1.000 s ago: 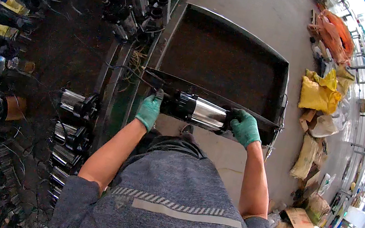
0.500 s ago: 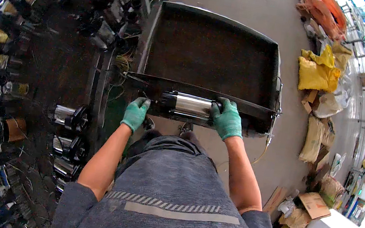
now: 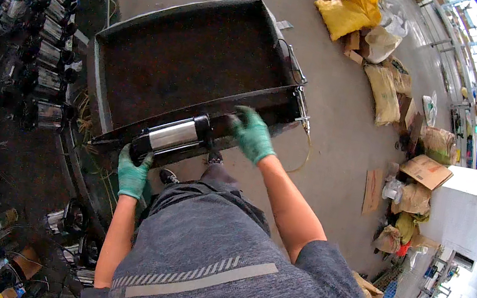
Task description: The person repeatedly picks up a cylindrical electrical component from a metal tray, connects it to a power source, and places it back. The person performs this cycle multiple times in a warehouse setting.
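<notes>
A silver cylindrical motor with black ends lies on the narrow front ledge of a large dark rectangular tank. My left hand, in a green glove, grips the motor's black left end between thumb and fingers. To the right of the motor, my right hand, also green-gloved, hovers over the ledge with its fingers apart and somewhat blurred. It holds nothing. The dark inside of the tank shows little detail.
A metal fitting with a thin hose is on the tank's right side. Rows of similar motors stand at the left. Yellow sacks, tan bags and cardboard lie on the floor to the right.
The view has turned. My right hand has let go of the motor's right end and moved off it. My left hand, earlier apart from the motor, is now at its left end.
</notes>
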Demonstrator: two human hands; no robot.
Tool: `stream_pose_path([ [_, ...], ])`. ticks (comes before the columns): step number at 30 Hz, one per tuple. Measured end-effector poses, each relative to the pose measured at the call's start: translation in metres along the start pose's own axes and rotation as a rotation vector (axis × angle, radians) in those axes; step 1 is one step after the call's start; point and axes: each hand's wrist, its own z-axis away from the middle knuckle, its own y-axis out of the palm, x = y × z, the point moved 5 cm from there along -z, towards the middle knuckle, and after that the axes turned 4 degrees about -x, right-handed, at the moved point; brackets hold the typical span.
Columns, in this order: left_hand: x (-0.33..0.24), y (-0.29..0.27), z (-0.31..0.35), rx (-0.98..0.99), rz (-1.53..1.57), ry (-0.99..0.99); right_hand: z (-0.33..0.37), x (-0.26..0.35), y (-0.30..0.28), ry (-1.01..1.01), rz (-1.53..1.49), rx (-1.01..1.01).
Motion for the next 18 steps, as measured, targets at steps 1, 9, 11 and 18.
stream_pose_path([
  [1, -0.005, -0.003, 0.000, 0.019, 0.033, -0.042, 0.000, 0.006, -0.033, 0.036, 0.124, -0.114],
  [9, -0.031, -0.004, -0.010, 0.126, 0.072, -0.231, -0.017, -0.166, -0.166, 0.655, 0.420, -0.382],
  [11, -0.029, -0.005, -0.008, 0.125, 0.073, -0.217, -0.028, -0.172, -0.161, 0.611, 0.326, -0.418],
  [18, -0.042, -0.006, -0.013, 0.136, 0.037, -0.194, -0.050, -0.214, -0.115, 0.608, 0.126, -0.403],
])
